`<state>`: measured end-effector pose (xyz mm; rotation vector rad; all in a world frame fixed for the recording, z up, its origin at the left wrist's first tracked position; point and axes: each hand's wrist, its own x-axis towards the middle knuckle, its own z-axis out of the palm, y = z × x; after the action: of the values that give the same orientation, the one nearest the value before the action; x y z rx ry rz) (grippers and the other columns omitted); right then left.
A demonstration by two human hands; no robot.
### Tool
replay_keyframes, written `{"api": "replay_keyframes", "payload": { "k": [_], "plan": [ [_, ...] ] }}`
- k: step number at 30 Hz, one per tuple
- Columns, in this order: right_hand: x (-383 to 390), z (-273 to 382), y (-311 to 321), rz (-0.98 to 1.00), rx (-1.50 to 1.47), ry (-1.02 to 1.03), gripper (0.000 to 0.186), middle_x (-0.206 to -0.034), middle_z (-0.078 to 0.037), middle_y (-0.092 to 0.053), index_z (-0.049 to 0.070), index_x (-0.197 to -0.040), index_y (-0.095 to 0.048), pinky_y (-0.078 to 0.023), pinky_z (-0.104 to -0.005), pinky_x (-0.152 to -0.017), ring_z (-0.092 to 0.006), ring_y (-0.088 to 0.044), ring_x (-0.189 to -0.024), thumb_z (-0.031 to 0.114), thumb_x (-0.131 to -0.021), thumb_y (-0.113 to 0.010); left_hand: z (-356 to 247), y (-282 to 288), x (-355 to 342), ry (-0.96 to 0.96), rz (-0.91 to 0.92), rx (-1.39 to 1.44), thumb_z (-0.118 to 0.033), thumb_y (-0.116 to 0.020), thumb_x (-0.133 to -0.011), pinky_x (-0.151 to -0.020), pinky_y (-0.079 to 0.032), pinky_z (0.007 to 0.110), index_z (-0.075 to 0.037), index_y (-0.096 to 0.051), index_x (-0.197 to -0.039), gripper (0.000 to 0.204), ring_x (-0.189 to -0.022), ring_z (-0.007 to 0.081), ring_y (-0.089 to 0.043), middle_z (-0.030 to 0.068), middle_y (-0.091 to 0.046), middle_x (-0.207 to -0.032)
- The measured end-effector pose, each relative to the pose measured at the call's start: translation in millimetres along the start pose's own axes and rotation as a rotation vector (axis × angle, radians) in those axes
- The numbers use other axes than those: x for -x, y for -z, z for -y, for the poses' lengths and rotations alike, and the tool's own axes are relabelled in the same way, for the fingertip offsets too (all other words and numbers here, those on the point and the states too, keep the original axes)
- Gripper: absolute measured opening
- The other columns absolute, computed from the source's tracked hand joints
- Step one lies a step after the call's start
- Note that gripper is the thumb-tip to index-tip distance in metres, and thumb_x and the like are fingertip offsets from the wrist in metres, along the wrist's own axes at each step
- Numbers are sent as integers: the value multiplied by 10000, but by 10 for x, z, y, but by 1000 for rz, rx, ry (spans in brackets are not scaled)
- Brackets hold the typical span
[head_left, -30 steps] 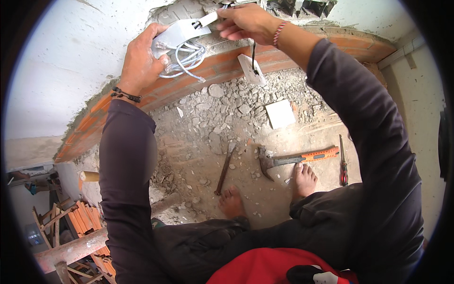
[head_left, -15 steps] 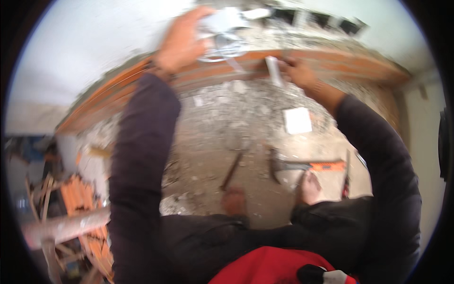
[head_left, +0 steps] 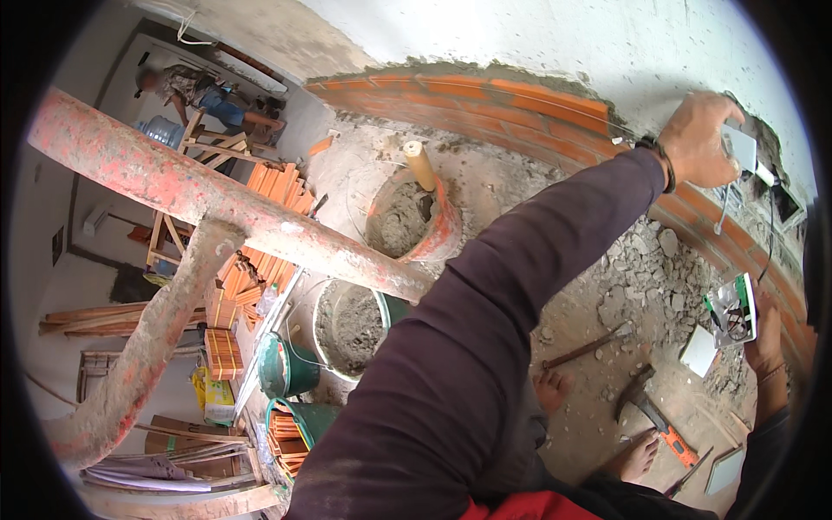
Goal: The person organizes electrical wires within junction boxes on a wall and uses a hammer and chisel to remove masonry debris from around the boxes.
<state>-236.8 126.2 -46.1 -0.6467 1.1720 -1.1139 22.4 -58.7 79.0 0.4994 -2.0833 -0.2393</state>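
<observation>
High on the right, my left hand (head_left: 704,139) is closed around a small white plate (head_left: 739,149) at the wall, with thin pale wires (head_left: 726,201) hanging below it. Beside the plate is a broken-out recess with a dark box (head_left: 787,206) in it. Lower down, my right hand (head_left: 764,334) grips a small flat packet (head_left: 731,308), white with green edges and dark parts showing on its face. A white square plate (head_left: 698,351) lies on the rubble close to that hand. My left sleeve hides much of the floor.
A hammer (head_left: 656,416) with an orange handle and a metal bar (head_left: 588,345) lie by my feet. Rubble (head_left: 646,269) lines the low brick course (head_left: 520,113). Mortar buckets (head_left: 351,325) and a crusted pole (head_left: 225,191) stand left. Another person (head_left: 208,91) sits far left.
My view has swung left, so both hands now appear farther right. My left hand stays at the white plate; the right-hand item now shows its green-edged face.
</observation>
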Motion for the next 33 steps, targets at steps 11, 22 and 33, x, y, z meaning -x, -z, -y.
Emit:
{"api": "replay_keyframes", "payload": {
  "k": [11, 22, 33],
  "plan": [
    [221, 550, -175, 134, -113, -188, 274, -951, -104, -655, -3, -1096, -610, -547, -346, -766, -172, -636, -798, 209, -1000, -466, -1234, -376, 976, 146, 135, 155, -172, -780, -730, -871, -457, 389, -4, -404, -1236, 652, -1037, 261, -506, 170, -442, -1200],
    [190, 458, -95, 210, -151, -189, 327, -993, -124, -657, -11, -1241, -532, -541, -360, -837, -199, -655, -836, 186, -1000, -431, -1527, -938, 1232, 484, 249, 208, -299, -883, -637, -987, -415, 420, 34, -265, -1375, 1018, -1160, 314, -487, 212, -444, -1244],
    [116, 400, 10, 248, -138, -180, 330, -1027, -84, -660, 49, -1264, -537, -580, -344, -779, -173, -680, -870, 228, -997, -463, -1527, -988, 1122, 402, 193, 120, -211, -866, -604, -961, -411, 432, -2, -383, -1306, 877, -1122, 341, -496, 181, -495, -1179]
  ]
}}
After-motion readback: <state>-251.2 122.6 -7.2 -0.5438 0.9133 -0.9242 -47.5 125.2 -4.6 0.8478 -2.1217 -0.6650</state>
